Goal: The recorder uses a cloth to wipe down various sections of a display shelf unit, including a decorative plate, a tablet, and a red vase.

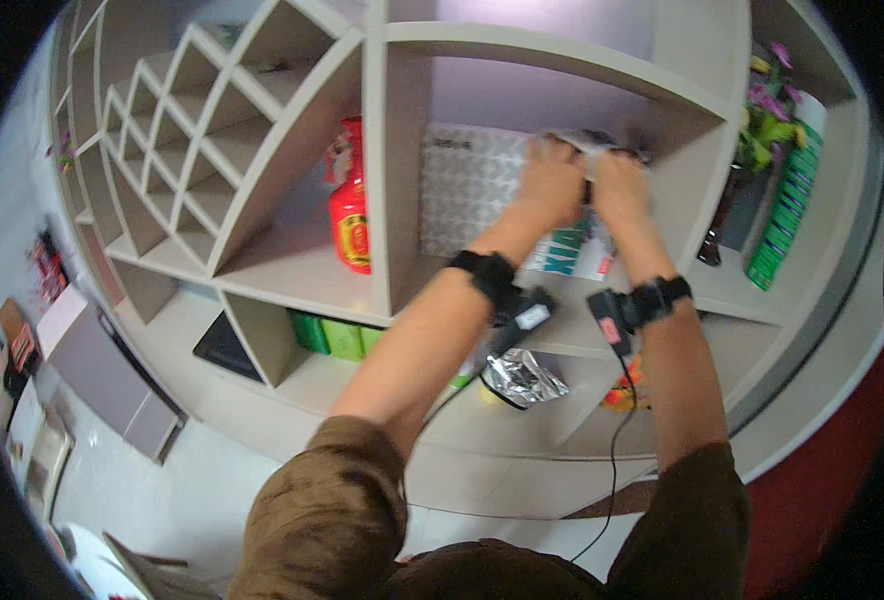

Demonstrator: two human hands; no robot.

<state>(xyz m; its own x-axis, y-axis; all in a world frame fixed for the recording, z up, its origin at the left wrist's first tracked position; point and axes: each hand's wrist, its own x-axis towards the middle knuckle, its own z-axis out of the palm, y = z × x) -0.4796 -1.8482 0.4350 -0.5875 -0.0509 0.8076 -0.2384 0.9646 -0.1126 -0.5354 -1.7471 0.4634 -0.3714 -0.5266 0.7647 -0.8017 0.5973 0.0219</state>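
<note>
Both of my hands are close together inside a square shelf compartment, in front of a silver patterned box (472, 187). My left hand (554, 184) and my right hand (622, 187) meet at a pale and dark item (588, 142), blurred, that looks like a packet or bag; its kind cannot be told. Fingers of both hands are bent around its upper edge. Below them a white and green printed package (566, 251) bearing writing stands on the shelf board, partly behind my left hand. Each wrist wears a black strap with a small cabled device.
Left of the compartment stands a red bottle (352, 225) beneath a diamond lattice rack (209, 127). At the right are a dark vase (719, 217) with flowers and a tall green cylinder (787, 210). The lower shelf holds green boxes (341, 339) and crumpled silver foil (526, 376).
</note>
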